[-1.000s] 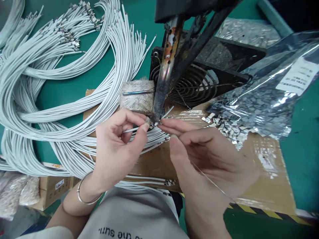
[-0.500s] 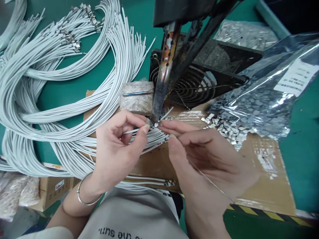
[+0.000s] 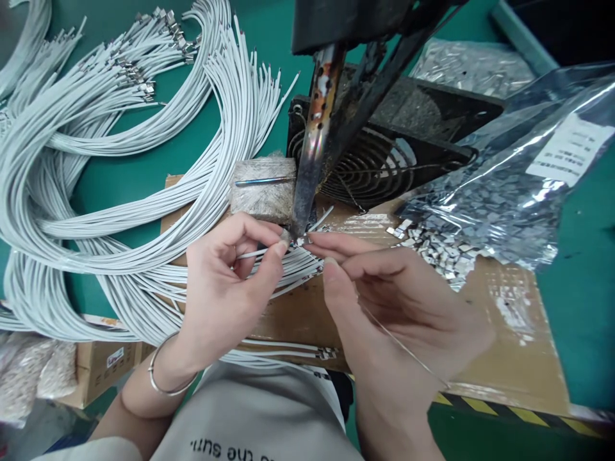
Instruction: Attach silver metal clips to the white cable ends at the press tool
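Observation:
Thumb and forefinger of my left hand (image 3: 235,275) pinch a white wire (image 3: 250,254) near its end, just left of the soldering iron's tip (image 3: 302,205). Opposite it, my right hand (image 3: 394,301) is closed on a thin strand of solder wire (image 3: 403,346), which trails back across the palm. A small metal terminal (image 3: 301,241) sits under the tip, close to both hands' fingertips; whether the right fingers touch it I cannot tell. Beneath the hands, several white wires (image 3: 293,275) lie with their ends pointing right.
Bundled white wires (image 3: 110,250) fill the left side. Behind the iron stand a black fan (image 3: 375,166) and a wrapped block (image 3: 264,192). Loose metal terminals (image 3: 442,253) spill from a plastic bag (image 3: 519,186) at right. Cardboard (image 3: 519,358) covers the work surface.
Both hands hold almost the same place at the iron's tip. My right hand has shifted very slightly left; the grips look unchanged.

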{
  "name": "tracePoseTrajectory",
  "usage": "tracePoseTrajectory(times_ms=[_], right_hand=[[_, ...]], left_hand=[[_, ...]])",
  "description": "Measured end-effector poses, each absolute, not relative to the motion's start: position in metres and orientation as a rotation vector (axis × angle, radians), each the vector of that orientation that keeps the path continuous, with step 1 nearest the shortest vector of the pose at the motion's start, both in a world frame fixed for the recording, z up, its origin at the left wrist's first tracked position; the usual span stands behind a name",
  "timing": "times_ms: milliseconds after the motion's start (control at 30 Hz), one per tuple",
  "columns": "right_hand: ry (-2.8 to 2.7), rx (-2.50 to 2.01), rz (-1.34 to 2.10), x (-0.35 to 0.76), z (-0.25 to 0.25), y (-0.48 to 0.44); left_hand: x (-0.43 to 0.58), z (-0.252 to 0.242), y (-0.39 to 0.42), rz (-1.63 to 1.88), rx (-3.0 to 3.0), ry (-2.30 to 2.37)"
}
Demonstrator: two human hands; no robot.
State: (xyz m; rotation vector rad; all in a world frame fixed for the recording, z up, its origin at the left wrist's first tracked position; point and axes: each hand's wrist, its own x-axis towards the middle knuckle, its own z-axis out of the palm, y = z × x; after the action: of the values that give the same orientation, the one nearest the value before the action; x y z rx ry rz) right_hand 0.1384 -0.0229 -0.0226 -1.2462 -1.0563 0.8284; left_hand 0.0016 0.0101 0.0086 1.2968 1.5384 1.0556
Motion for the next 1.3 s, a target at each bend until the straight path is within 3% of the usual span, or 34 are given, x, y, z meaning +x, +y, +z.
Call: tracePoseTrajectory(times_ms=[1300], right_hand=[[-1.044, -1.279, 0.816, 0.1384, -0.0235, -0.0232]], left_hand=[[0.0011, 0.0082, 0.0095, 1.076, 1.289, 1.504]])
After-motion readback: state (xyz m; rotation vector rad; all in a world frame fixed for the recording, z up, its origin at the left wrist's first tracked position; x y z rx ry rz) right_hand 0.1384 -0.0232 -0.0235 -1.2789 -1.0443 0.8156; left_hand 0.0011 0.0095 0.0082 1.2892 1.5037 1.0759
